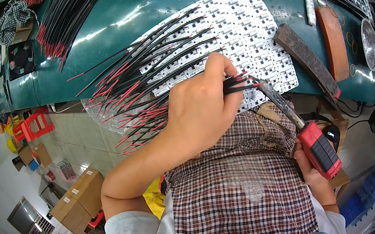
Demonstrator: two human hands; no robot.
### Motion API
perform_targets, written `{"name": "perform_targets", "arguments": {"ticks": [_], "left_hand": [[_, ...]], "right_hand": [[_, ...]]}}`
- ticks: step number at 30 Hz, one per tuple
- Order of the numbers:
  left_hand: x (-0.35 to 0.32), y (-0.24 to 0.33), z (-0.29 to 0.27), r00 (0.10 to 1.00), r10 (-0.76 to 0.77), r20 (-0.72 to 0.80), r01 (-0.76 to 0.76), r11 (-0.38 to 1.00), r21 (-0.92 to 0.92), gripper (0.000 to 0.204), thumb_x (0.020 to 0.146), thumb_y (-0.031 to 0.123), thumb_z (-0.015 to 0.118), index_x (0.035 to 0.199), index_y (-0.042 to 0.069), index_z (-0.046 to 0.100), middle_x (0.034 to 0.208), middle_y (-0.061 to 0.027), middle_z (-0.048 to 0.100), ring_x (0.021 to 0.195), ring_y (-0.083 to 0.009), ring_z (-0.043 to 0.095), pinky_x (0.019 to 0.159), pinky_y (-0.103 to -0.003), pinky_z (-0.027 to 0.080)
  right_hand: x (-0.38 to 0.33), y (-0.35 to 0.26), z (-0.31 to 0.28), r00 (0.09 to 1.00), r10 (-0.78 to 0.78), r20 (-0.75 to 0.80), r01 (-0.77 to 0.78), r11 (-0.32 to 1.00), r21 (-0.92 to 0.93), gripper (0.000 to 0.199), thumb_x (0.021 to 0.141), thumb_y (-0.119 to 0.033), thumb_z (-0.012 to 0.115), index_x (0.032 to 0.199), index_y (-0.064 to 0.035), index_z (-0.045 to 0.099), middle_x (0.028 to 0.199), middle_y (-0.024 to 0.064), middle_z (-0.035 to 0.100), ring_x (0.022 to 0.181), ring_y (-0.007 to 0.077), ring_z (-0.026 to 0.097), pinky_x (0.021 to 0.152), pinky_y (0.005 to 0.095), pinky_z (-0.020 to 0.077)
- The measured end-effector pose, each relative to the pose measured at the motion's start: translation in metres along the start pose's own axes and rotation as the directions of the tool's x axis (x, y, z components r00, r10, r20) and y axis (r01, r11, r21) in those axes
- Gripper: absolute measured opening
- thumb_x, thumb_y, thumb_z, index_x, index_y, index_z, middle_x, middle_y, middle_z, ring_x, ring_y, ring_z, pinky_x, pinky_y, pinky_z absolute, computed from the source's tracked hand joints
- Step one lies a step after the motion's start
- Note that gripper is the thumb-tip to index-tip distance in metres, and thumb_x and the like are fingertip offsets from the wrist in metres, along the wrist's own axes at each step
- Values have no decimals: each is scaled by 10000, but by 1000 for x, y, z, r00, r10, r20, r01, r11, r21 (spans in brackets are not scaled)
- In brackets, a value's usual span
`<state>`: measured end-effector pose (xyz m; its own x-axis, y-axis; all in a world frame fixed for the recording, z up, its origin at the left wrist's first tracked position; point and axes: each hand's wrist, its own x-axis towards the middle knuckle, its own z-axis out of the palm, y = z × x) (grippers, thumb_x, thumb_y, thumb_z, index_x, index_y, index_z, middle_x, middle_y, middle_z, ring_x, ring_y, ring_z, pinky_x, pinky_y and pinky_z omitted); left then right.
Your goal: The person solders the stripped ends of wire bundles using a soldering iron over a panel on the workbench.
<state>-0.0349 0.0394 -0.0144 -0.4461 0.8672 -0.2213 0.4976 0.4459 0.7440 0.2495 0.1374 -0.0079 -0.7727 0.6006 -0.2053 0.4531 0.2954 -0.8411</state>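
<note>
My left hand [204, 100] is closed with thumb and fingers pinching black wires [231, 84] whose stripped red ends point right. These ends lie over the lower edge of a white sheet of small circuit boards [242, 28]. My right hand [305, 160] grips the red-and-black handle of a soldering iron [319, 149]. Its dark metal tip reaches up to the wire ends by my left fingertips; whether it touches them I cannot tell. Rows of black wires with red ends [161, 63] fan out leftward from the boards, partly hidden under my left hand.
Right of the boards lie a dark bar [306, 59], a reddish block [333, 44] and a metal bowl [369, 43]. Wire bundles [68, 19] and a black fan [21, 60] sit at the green table's [126, 20] far left. A red stool [35, 126] and cardboard boxes [79, 197] stand on the floor.
</note>
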Motion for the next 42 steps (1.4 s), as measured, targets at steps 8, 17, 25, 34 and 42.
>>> {"name": "perform_targets", "arguments": {"ticks": [8, 17, 25, 34, 42], "left_hand": [[0, -6, 1, 1000, 26, 12, -27, 995, 100, 229, 800, 52, 708, 980, 42, 566, 726, -104, 679, 625, -276, 677, 571, -350, 498], [2, -7, 2, 997, 76, -22, -75, 996, 57, 205, 806, 28, 697, 965, 39, 568, 742, -114, 687, 644, -279, 687, 578, -355, 499], [4, -8, 2, 997, 69, -38, -68, 998, 14, 154, 797, 15, 698, 924, 54, 620, 699, -92, 675, 624, -265, 681, 560, -337, 490], [1, -8, 7, 988, 128, -91, -119, 988, 99, 122, 776, 52, 718, 863, 85, 640, 673, -75, 659, 572, -247, 663, 530, -344, 489], [2, -10, 8, 990, 110, -88, -102, 990, 96, 111, 774, 50, 719, 862, 75, 657, 688, -81, 676, 591, -253, 675, 552, -342, 503]], "right_hand": [[6, -5, -2, 996, -83, 18, 85, 989, -124, 276, 721, -81, 766, 967, 10, 679, 875, 172, 678, 719, 343, 676, 650, 368, 534], [0, -2, 0, 999, 45, 6, -45, 999, -2, 280, 702, -68, 767, 952, 18, 673, 860, 166, 666, 694, 338, 665, 625, 368, 529], [6, -1, 1, 991, -131, -11, 129, 987, -98, 285, 710, -84, 768, 960, 20, 678, 861, 171, 670, 705, 341, 671, 635, 369, 533], [9, -4, -1, 992, -128, 5, 128, 986, -105, 284, 685, -66, 778, 938, 16, 679, 842, 169, 663, 695, 335, 669, 624, 366, 532], [19, -4, 1, 973, -226, 50, 231, 955, -184, 250, 661, -14, 756, 893, 10, 666, 796, 147, 637, 653, 318, 644, 596, 351, 518]]}}
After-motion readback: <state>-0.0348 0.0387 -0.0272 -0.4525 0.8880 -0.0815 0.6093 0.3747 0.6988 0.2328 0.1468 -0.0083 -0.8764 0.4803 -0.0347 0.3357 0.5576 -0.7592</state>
